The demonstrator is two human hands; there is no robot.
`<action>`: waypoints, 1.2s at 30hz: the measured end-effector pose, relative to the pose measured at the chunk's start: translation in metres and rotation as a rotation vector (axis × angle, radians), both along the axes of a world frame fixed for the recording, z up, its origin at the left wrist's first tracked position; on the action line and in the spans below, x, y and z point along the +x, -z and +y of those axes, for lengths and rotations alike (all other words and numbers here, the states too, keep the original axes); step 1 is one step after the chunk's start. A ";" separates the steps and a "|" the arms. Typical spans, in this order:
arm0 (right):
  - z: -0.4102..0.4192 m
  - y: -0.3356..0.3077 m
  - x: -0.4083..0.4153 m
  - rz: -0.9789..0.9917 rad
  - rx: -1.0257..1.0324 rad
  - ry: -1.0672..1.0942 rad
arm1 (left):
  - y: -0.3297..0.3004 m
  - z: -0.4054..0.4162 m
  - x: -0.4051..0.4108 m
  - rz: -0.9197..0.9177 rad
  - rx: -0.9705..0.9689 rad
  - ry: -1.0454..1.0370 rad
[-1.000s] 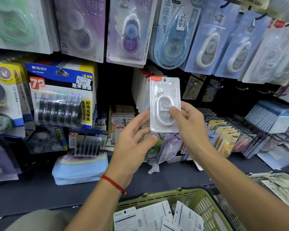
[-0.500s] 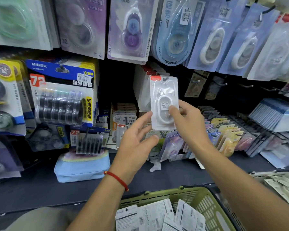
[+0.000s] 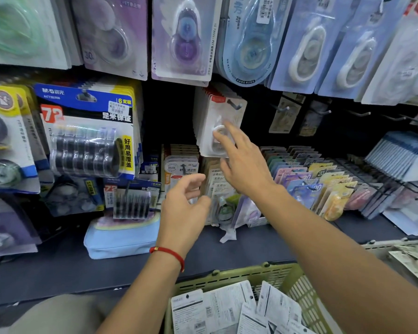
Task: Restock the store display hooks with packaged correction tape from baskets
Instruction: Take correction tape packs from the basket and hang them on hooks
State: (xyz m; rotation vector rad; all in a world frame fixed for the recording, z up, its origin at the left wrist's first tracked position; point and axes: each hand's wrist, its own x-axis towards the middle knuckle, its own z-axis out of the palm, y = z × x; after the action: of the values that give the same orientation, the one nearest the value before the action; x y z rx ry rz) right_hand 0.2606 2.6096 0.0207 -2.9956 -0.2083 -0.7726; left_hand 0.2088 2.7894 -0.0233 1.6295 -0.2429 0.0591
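A white-backed clear blister pack of correction tape with a small red label at its top corner (image 3: 219,126) hangs on a dark metal display hook (image 3: 235,104), frontmost of a stack of like packs, in the middle of the black display wall. The right hand (image 3: 244,162) is raised in front of the pack's lower half, fingers straight and spread; whether the fingertips (image 3: 219,136) touch the blister or hover just off it cannot be told through the motion blur. The left hand (image 3: 182,208) hangs lower and to the left, fingers loosely curled and apart, holding nothing, with a red cord bracelet (image 3: 169,254) on its wrist.

To the left hangs a blue and yellow M&G card of black refill rolls (image 3: 89,131), printed with "72" in a red box and "6" in a yellow patch, plus Chinese characters down a yellow strip. Above hang a purple correction tape pack (image 3: 186,37) and a pale blue rounded pack (image 3: 249,42); the latter's rim carries small print that is too blurred to read reliably.

On the dark shelf's left part lies a light blue pouch (image 3: 121,239). At the bottom edge a green plastic basket (image 3: 239,273) holds white packs lying back-up, showing barcodes and fine print.
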 end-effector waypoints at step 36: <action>-0.002 0.247 -0.252 0.337 1.576 0.909 | 0.189 -0.047 -0.080 0.761 0.654 0.506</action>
State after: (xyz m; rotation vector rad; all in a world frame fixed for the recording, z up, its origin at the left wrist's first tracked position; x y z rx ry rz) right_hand 0.0084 2.6077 -0.2264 -1.4717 1.1938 -0.1479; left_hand 0.1292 2.7425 -0.2124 2.0489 -0.0727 -1.1050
